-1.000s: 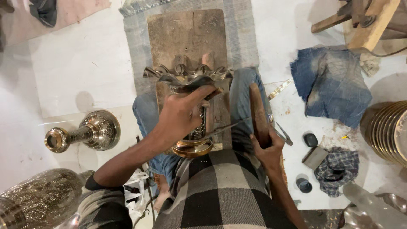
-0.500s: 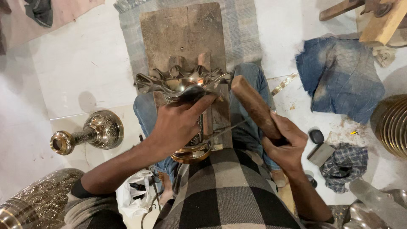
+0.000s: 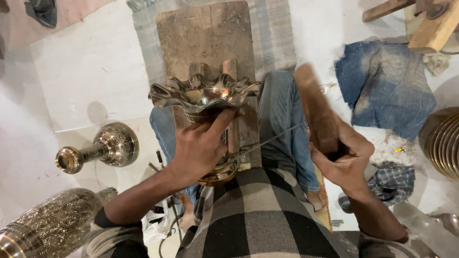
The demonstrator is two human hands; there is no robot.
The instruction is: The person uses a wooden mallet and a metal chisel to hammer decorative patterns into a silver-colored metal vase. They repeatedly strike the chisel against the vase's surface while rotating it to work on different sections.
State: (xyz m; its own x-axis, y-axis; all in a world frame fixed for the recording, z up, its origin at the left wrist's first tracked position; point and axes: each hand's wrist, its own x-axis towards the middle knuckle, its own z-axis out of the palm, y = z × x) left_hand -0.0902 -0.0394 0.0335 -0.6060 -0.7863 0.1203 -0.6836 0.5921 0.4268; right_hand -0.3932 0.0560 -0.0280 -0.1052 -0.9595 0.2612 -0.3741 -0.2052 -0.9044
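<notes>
Underfoot, a pale, dusty floor [image 3: 95,71] fills the view, with a striped grey mat [image 3: 279,33] spread on it and a worn wooden board [image 3: 205,38] lying lengthwise on the mat. To the right lies a crumpled blue cloth [image 3: 382,86], a smaller checked rag [image 3: 394,179] nearer the person, and pieces of raw timber [image 3: 420,21] in the far corner. The person sits with legs in blue jeans stretched over the board, a checked shirt filling the lower edge. Between the knees stands a brass vase [image 3: 205,93], upright, its wide ruffled rim shining and reflecting light, its narrow body mostly hidden and its round foot showing gold near the lap. The left hand [image 3: 198,148] is wrapped around the neck of the vase just under the rim, fingers curled tight. The right hand [image 3: 342,155] is closed around a wooden mallet [image 3: 315,110], raised beside the right knee and blurred; a thin metal rod [image 3: 267,142] runs from near that hand toward the vase. Counted: one vase in hand, one engraved metal stand [image 3: 98,148] lying on its side at left, one large engraved vessel [image 3: 48,229] at lower left, and one stack of ribbed brass plates [image 3: 442,143] at the right edge.
</notes>
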